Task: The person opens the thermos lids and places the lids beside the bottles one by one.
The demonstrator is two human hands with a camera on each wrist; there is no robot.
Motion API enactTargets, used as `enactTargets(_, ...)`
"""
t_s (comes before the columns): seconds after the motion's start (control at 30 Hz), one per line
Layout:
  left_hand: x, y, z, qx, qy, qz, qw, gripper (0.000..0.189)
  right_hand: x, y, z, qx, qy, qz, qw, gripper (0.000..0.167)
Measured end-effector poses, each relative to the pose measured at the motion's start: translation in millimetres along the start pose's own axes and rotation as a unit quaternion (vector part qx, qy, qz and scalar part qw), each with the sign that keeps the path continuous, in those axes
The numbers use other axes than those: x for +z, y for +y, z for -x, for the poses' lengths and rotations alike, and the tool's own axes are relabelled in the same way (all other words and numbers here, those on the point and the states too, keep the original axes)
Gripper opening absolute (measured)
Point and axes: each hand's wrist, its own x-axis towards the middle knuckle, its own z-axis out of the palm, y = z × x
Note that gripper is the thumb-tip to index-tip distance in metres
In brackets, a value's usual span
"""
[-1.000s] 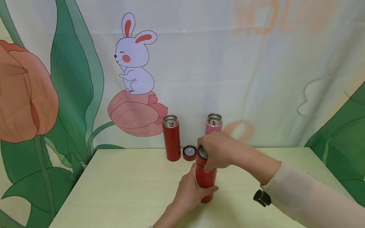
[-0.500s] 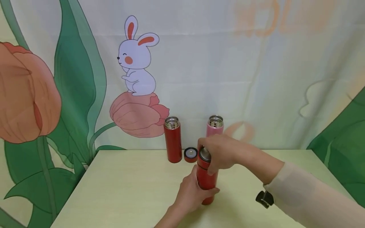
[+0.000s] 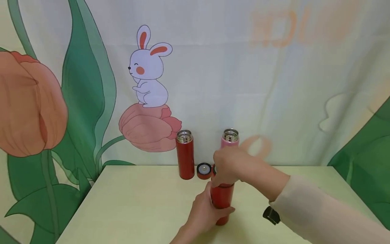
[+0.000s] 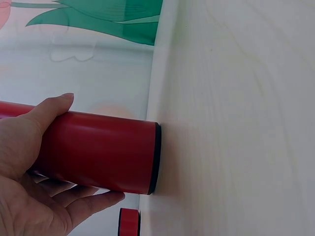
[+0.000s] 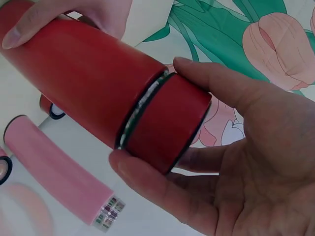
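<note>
A red thermos (image 3: pixel 221 198) stands on the table in front of me. Round its lower body my left hand (image 3: pixel 202 213) curls, thumb on one side and fingers on the other. My right hand (image 3: pixel 231 164) grips its red lid (image 5: pixel 170 118) from above, between thumb and fingers. A thin band of bare metal shows between lid and body in the right wrist view. Farther back stand a second red thermos (image 3: pixel 185 159) and a pink thermos (image 3: pixel 230 144), both with uncovered steel necks. The right hand partly hides the pink one in the head view.
A loose red lid (image 3: pixel 204 171), inside facing up, lies beside the rear red thermos. Another round, black-rimmed piece (image 5: pixel 4 169) is cut off at the right wrist view's edge. A printed curtain (image 3: pixel 207 84) hangs behind the pale table (image 3: pixel 137 203).
My right hand has turned on the lid and now covers most of its top. The left hand keeps its grip on the body. The whole head view has shifted slightly downward.
</note>
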Motion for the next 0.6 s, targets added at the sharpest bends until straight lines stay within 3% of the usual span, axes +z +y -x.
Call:
enactTargets(0.27,3.1,3.3,1.4,0.001,-0.003,-0.012,0.9999,0.073,7,11,3.5,-0.015,0.035,-0.024,0.9990,0.033)
enactTargets(0.6,3.1,1.9,1.0,-0.016,-0.013,0.013,0.9997,0.076,7,12,0.6,-0.033,0.008,-0.048,0.9982,0.040)
